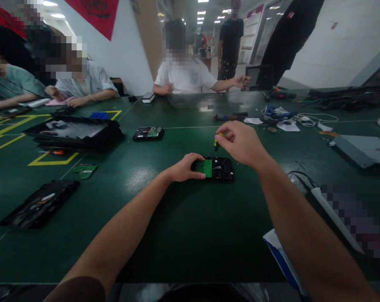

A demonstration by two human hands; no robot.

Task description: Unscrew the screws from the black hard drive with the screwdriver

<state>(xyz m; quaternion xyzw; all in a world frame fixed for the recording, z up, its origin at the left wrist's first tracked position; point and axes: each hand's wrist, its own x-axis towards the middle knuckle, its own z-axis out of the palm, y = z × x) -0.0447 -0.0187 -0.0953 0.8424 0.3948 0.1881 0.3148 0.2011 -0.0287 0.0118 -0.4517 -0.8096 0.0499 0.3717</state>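
Note:
A black hard drive (223,168) lies flat on the green table mat, with a green circuit board (204,167) on its left half. My left hand (189,167) grips the drive's left end, thumb on the near edge and fingers on the far one. Above the drive, my right hand (238,141) pinches the yellow handle of a small screwdriver (215,144). The screwdriver stands nearly upright, its thin tip pointing down to the right edge of the green board. Whether the tip sits in a screw is too small to tell.
Another hard drive (148,133) lies beyond my left hand. At left are a black tray (73,132), a loose circuit board (85,170) and a black casing (40,204). A grey metal box (362,150) and cables (306,119) lie at right. People sit across the table.

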